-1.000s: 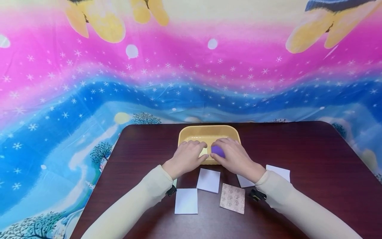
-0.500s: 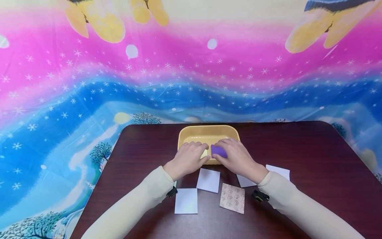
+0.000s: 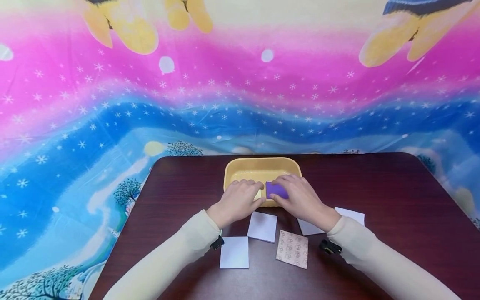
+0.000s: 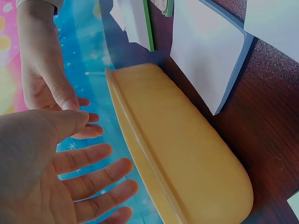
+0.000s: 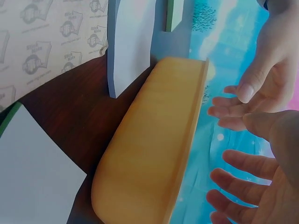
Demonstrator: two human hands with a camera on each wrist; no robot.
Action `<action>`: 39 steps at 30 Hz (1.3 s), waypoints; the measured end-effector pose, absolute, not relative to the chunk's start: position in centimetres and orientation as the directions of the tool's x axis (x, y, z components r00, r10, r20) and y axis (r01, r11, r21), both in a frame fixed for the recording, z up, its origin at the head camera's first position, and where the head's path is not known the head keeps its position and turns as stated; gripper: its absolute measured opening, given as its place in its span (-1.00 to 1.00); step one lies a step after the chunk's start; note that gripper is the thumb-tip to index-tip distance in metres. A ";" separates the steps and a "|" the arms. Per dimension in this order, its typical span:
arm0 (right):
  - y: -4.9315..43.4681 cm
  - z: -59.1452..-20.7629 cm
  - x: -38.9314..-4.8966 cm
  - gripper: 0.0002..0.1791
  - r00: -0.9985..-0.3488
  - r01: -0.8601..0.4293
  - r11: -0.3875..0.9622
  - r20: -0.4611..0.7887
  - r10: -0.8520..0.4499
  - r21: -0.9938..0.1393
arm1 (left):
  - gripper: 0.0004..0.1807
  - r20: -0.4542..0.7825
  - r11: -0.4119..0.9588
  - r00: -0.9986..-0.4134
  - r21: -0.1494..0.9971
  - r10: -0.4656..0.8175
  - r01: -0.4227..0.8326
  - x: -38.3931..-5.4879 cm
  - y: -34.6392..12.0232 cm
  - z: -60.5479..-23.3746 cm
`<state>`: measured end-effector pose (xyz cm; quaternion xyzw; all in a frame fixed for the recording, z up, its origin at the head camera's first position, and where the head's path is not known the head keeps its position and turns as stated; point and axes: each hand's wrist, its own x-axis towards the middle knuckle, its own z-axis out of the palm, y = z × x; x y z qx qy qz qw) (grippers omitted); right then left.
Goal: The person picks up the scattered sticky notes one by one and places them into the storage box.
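Note:
Both hands are over the near side of a yellow plastic basket (image 3: 262, 163). My left hand (image 3: 240, 199) has its fingers loosely bent, and the left wrist view shows nothing between them. Beside its fingertips a pale yellow piece (image 3: 258, 194) shows inside the basket. My right hand (image 3: 300, 199) is over a purple sticky note pad (image 3: 275, 190), partly hidden by its fingers and thumb. In the right wrist view that hand's fingers (image 5: 247, 163) are spread and hold nothing. The two hands' thumbs and fingers face each other, apart in the head view.
In front of the basket lie white-faced note pads (image 3: 262, 227), (image 3: 234, 252), (image 3: 350, 215), one partly under the right wrist (image 3: 309, 227). A tan pad with printed backing (image 3: 292, 249) lies near them. The dark wooden table (image 3: 375, 179) meets a colourful cloth backdrop (image 3: 240, 96).
My right hand has shifted slightly right, and more of the purple pad shows. The left hand has moved a little to the right. The pads on the table stay where they were.

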<state>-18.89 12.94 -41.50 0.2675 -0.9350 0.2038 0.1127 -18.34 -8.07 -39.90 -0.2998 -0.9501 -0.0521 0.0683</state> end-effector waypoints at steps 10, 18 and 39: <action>13.2 -41.6 -18.6 -0.55 -0.842 -0.529 0.787 0.310 -0.441 -0.319 | -0.59 0.165 0.813 -0.809 0.058 0.565 0.580 -18.1 -7.9 -40.1; 13.6 -41.8 -18.4 -0.55 -0.839 -0.532 0.789 0.317 -0.442 -0.307 | -0.58 0.144 0.819 -0.817 0.066 0.558 0.571 -17.9 -7.5 -40.2; 14.9 -41.6 -17.6 -0.56 -0.848 -0.517 0.801 0.305 -0.433 -0.300 | -0.58 0.165 0.797 -0.794 0.065 0.585 0.601 -17.7 -6.6 -40.2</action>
